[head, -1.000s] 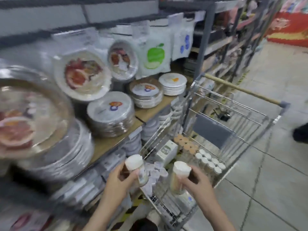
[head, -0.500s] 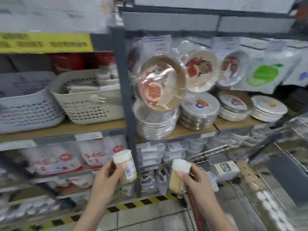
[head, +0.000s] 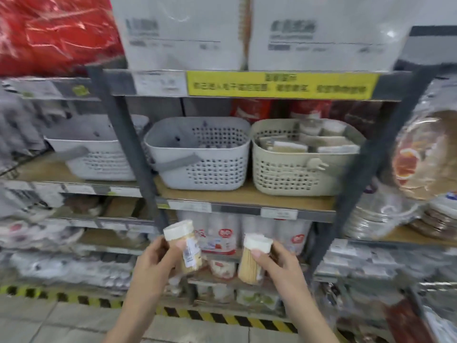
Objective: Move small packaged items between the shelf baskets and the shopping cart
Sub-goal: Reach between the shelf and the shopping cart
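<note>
Baskets [head: 197, 154] now ahead, cart gone

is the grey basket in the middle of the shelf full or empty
Nearly empty, as far as the picture shows: the grey basket shows bare inner walls almost to the bottom. The beige basket beside it holds packs to its rim.

Both hands [head: 153, 266] [head: 279, 264] raised, fingers curled

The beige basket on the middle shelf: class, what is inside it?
The beige basket holds flat pale packets stacked to its rim, with small white-capped containers at the back. Anything beneath that top layer is covered.
</note>
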A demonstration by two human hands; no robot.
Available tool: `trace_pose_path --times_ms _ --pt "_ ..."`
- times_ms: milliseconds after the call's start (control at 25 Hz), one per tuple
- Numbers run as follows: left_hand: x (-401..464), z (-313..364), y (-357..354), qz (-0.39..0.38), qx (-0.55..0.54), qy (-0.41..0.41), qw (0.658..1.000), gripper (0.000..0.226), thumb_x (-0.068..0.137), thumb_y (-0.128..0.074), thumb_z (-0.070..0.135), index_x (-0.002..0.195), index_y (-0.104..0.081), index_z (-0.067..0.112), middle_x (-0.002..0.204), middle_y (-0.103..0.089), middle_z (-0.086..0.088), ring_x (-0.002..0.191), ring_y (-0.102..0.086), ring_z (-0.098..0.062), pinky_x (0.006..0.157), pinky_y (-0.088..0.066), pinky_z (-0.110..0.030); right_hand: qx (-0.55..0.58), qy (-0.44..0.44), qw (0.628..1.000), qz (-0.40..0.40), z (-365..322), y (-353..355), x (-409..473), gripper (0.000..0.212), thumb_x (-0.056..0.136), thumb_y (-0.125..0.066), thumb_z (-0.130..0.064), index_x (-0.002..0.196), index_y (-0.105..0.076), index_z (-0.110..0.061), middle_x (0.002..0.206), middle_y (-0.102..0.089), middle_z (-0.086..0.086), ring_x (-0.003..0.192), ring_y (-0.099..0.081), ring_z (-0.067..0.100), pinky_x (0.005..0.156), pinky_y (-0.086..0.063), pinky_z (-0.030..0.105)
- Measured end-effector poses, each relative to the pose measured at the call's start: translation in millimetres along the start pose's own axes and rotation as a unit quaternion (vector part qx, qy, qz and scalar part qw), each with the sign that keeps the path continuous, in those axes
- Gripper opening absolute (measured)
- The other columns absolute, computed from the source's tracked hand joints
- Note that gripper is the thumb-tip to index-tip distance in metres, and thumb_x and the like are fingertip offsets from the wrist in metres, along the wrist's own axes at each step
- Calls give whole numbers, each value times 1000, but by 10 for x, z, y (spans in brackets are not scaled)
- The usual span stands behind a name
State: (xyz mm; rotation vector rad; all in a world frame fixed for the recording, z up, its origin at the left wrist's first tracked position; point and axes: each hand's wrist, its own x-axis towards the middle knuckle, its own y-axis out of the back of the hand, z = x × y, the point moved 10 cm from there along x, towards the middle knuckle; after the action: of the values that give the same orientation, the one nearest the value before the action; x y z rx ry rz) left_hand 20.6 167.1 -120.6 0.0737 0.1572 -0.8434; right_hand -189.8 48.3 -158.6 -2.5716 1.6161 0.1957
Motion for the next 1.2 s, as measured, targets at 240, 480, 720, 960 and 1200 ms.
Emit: trace_pose_path --times_ms 240,480,720,960,1200 --pt "495 452 452 -20 10 -50 999 13 91 -54 22 94 -64 31 85 -74 9 81 -70 -16 67 -52 -28 33 18 999 -23 -382 -620 207 36 67 -68 -38 100 -66 -25 94 -73 -9 90 -67 8 83 -54 34" --pt "1053 996 297 -43 3 -103 994 14 88 -57 19 97 -65 25 93 -74 2 91 -68 -23 80 -53 -36 46 114 992 -29 -1236 -743 731 32 70 -73 -30 100 -67 -21 85 -72 -9 78 -65 3 65 -51 18" --pt "1598 1497 44 -64 11 -137 988 14 83 -61 29 97 -65 27 90 -74 7 86 -70 -13 77 -53 -30 8 164 986 -6 -1803 -826 1421 14 84 -67 -27 98 -65 -27 91 -72 -9 88 -67 8 77 -55 27" --pt "2067 1587 -122 -40 106 -166 980 59 69 -60 58 95 -64 5 90 -69 -19 88 -65 -36 85 -50 -55 -18 169 985 30 -1877 -940 2011 12 85 -66 -33 93 -63 -25 97 -71 0 91 -67 15 88 -54 43" --pt "2394 1715 -119 -27 145 -181 972 4 90 -58 31 87 -59 33 87 -66 11 84 -63 -7 74 -52 -28 -52 174 983 35 -1934 -1090 2439 14 81 -72 -30 91 -62 -34 103 -70 -4 96 -66 15 90 -53 45"
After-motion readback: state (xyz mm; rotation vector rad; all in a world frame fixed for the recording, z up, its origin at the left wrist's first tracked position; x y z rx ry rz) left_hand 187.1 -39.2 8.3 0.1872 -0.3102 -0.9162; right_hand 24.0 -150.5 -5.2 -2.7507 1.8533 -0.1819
